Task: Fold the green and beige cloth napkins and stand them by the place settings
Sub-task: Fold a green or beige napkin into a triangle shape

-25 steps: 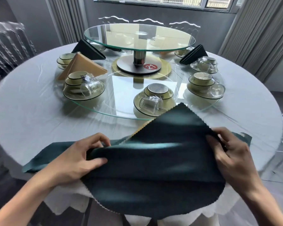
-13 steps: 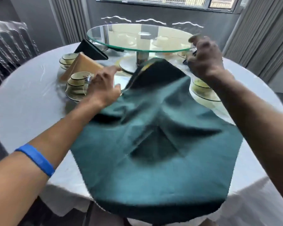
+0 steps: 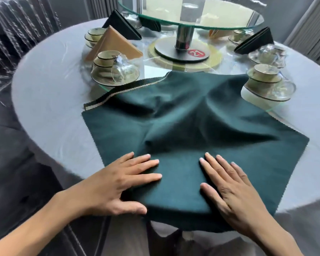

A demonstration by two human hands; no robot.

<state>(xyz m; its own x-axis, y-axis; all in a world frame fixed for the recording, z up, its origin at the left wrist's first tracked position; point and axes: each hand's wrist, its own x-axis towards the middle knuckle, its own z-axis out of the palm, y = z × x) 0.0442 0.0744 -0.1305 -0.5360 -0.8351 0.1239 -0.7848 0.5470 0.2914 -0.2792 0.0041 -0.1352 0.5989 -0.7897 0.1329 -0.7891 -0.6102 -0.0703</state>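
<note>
A dark green napkin (image 3: 196, 115) lies spread and rumpled over the near side of the round table, its far part draped over a hidden place setting. A thin beige napkin edge (image 3: 107, 97) peeks out along its left border. My left hand (image 3: 118, 183) and my right hand (image 3: 235, 187) press flat on the napkin's near part, fingers straight, about a hand's width apart. A folded beige napkin (image 3: 113, 44) stands at the back left, with a folded dark green napkin (image 3: 122, 24) behind it. Another folded green napkin (image 3: 255, 41) stands at the back right.
Place settings of stacked bowls with overturned glasses sit at the left (image 3: 115, 72) and right (image 3: 266, 84) on a low glass turntable (image 3: 273, 106). A raised glass lazy Susan (image 3: 192, 15) on a metal post stands at the centre. The table's white cloth (image 3: 48, 85) surrounds them. Chairs stand at the left.
The napkin, held up in the air by both hands, has dropped flat onto the table. Both hands let go of it, pulled back toward me and now press on its near part.
</note>
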